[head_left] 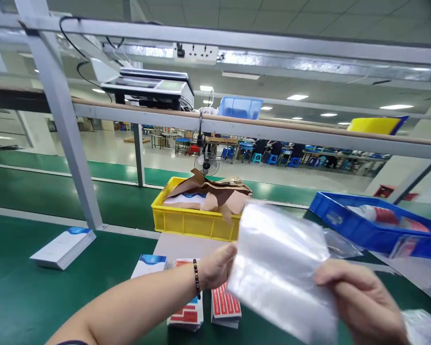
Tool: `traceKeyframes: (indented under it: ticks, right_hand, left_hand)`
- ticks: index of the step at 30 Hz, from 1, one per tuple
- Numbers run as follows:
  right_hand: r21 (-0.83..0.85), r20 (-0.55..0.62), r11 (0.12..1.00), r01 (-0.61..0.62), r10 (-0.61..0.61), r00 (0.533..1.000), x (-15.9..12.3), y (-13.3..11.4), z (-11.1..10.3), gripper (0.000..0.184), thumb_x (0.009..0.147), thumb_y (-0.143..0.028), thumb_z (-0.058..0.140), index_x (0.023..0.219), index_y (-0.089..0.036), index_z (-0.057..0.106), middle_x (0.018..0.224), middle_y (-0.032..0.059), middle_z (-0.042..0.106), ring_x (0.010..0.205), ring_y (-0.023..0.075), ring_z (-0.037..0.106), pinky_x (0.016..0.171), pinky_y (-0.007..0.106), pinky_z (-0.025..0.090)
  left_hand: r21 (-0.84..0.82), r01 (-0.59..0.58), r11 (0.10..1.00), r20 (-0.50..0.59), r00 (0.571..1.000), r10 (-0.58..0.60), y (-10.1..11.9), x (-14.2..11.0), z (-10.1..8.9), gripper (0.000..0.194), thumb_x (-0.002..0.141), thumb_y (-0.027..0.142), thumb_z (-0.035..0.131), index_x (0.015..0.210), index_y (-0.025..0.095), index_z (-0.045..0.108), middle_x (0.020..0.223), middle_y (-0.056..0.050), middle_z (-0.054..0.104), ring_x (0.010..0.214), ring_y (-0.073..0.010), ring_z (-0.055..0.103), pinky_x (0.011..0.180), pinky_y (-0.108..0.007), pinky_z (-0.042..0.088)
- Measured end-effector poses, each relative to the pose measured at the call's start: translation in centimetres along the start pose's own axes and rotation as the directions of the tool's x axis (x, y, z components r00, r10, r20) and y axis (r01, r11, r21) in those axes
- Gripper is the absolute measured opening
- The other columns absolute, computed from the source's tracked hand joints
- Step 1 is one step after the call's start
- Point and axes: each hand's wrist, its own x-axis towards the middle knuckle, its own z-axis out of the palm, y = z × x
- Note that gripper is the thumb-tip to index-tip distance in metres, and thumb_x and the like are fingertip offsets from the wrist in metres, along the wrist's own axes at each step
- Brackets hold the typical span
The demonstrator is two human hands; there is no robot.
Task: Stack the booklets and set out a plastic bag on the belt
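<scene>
Between my two hands hangs a clear plastic bag (282, 268), tilted and slightly blurred. My left hand (219, 266), with a beaded bracelet at the wrist, pinches the bag's left edge. On the opposite edge my right hand (359, 292) grips it between thumb and fingers. Whether anything lies inside the bag I cannot make out. Below my left hand are a stack of red-and-white printed cards (226, 306) and a stack of red, white and blue cards (187, 316). White booklets with a blue top (149, 266) lie partly behind my left forearm.
A yellow crate (194, 223) with torn brown paper stands ahead. At right is a blue crate (373, 220) holding red-and-white packs. A booklet stack (62, 249) lies left on the green table. Metal shelf posts (64, 120) rise there; a scale (151, 88) sits on the shelf.
</scene>
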Motion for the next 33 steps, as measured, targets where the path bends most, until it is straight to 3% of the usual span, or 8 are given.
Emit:
traceKeyframes:
  ticks: [3,8,12,17,22,26,30,33]
  right_hand:
    - [-0.023,0.169,0.984,-0.179,0.18,0.969,-3.8,3.0,-0.1,0.018,0.069,-0.039,0.059,0.086,-0.035,0.065,0.07,0.0048,0.06,0.063,0.0215,0.054,0.056,0.031,0.042]
    - [0.15,-0.054,0.942,-0.3,0.311,0.949,-6.9,5.5,-2.1,0.05,0.075,-0.053,0.048,0.12,-0.033,0.037,0.083,0.0034,0.055,0.076,0.0186,0.054,0.066,0.029,0.044]
    - [-0.035,0.149,0.931,-0.363,0.364,0.919,-7.1,2.9,-4.1,0.046,0.072,-0.053,0.054,0.107,-0.022,0.052,0.102,0.0088,0.055,0.095,0.0233,0.051,0.078,0.031,0.041]
    - [-0.477,0.375,0.85,-0.221,0.425,0.824,-6.0,-1.2,-3.8,0.027,0.079,-0.038,0.048,0.065,-0.016,0.056,0.065,-0.0003,0.053,0.061,0.012,0.045,0.054,0.021,0.034]
    - [-0.433,0.531,0.856,-0.281,0.494,0.688,-6.0,-2.3,-3.2,0.034,0.081,-0.04,0.042,0.057,-0.017,0.038,0.053,-0.005,0.038,0.046,0.0064,0.033,0.042,0.018,0.025]
    - [-0.306,0.415,0.835,-0.457,0.549,0.725,-7.3,-1.9,-2.0,0.033,0.081,-0.038,0.043,0.056,-0.018,0.035,0.04,-0.0073,0.036,0.035,0.0053,0.032,0.037,0.017,0.021]
    - [-0.243,0.395,0.855,-0.457,0.518,0.758,-9.4,-0.8,1.5,0.023,0.078,-0.023,0.042,0.057,-0.016,0.047,0.046,-0.0038,0.049,0.04,0.0069,0.042,0.04,0.017,0.03]
    - [-0.209,0.407,0.868,-0.45,0.496,0.767,-10.6,0.3,3.6,0.024,0.074,-0.014,0.038,0.054,-0.014,0.051,0.049,-0.0013,0.055,0.046,0.0083,0.049,0.048,0.017,0.036]
  left_hand:
    - [-0.226,-0.068,0.972,-0.162,0.986,0.031,-0.3,-1.4,2.3,0.048,0.061,0.041,0.068,0.101,0.017,0.056,0.092,-0.009,0.062,0.08,-0.0196,0.059,0.073,-0.031,0.043]
    - [-0.232,-0.027,0.972,-0.145,0.989,-0.007,-3.4,-2.8,4.6,0.042,0.056,0.025,0.073,0.096,0.018,0.059,0.09,-0.005,0.062,0.079,-0.017,0.058,0.072,-0.028,0.043]
    - [-0.167,0.051,0.985,-0.101,0.992,-0.069,-6.2,-3.5,6.2,0.038,0.059,0.025,0.072,0.094,0.019,0.06,0.088,-0.004,0.062,0.077,-0.0144,0.057,0.067,-0.023,0.042]
    - [-0.163,0.104,0.981,-0.056,0.992,-0.115,-8.7,-3.3,7.2,0.039,0.058,0.026,0.073,0.093,0.017,0.058,0.08,-0.002,0.061,0.071,-0.0131,0.055,0.064,-0.023,0.04]
    - [-0.006,0.123,0.992,-0.073,0.99,-0.123,-9.1,-3.3,6.9,0.046,0.057,0.03,0.073,0.097,0.017,0.053,0.079,-0.002,0.058,0.073,-0.014,0.054,0.067,-0.024,0.041]
    - [0.3,0.052,0.952,-0.302,0.952,0.043,-8.2,-3.6,7.6,0.03,0.066,0.04,0.064,0.08,0.016,0.052,0.072,-0.001,0.053,0.069,-0.0125,0.053,0.06,-0.022,0.041]
    - [0.019,0.219,0.976,-0.044,0.975,-0.218,-8.5,-3.1,9.6,0.044,0.07,0.057,0.05,0.069,0.013,0.049,0.053,0.0,0.05,0.045,-0.013,0.053,0.041,-0.023,0.04]
    - [-0.038,0.319,0.947,-0.049,0.946,-0.32,-9.3,-2.6,10.4,0.047,0.071,0.054,0.049,0.061,0.009,0.055,0.048,-0.003,0.051,0.038,-0.0119,0.051,0.038,-0.022,0.04]
